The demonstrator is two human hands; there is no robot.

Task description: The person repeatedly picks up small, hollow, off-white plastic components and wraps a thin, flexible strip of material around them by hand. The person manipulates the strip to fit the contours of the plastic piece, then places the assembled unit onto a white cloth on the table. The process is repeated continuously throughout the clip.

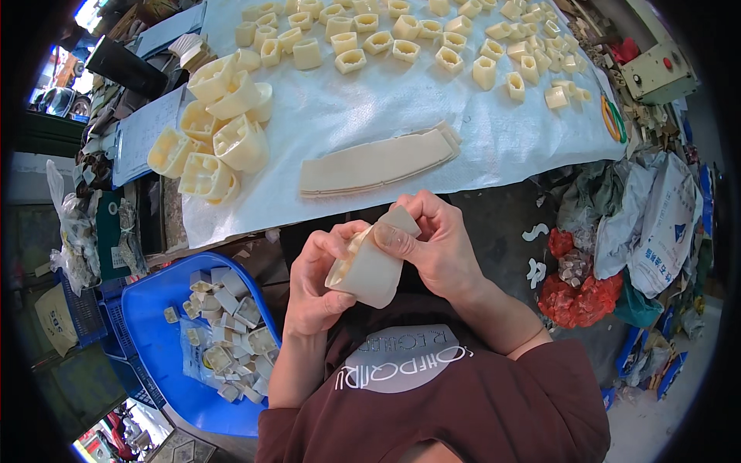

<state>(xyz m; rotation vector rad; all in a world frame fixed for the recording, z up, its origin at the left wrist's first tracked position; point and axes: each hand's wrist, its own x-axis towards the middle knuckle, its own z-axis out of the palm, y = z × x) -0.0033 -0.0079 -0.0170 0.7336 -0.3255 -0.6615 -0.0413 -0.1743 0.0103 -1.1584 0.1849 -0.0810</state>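
Both my hands hold one cream-coloured piece (370,270) in front of my chest, just below the table edge. My left hand (320,282) grips a small hollow form from the left and below. My right hand (436,243) presses a flat cream strip around that form, thumb on its face. A stack of curved cream strips (378,162) lies on the white sheet (401,108) just beyond my hands.
A heap of larger cream hollow forms (220,135) sits at the sheet's left; several small wrapped ones (401,38) are spread along its far side. A blue tub (154,309) of grey-white blocks stands at lower left. Green-handled scissors (614,119), bags and red scraps (579,297) lie right.
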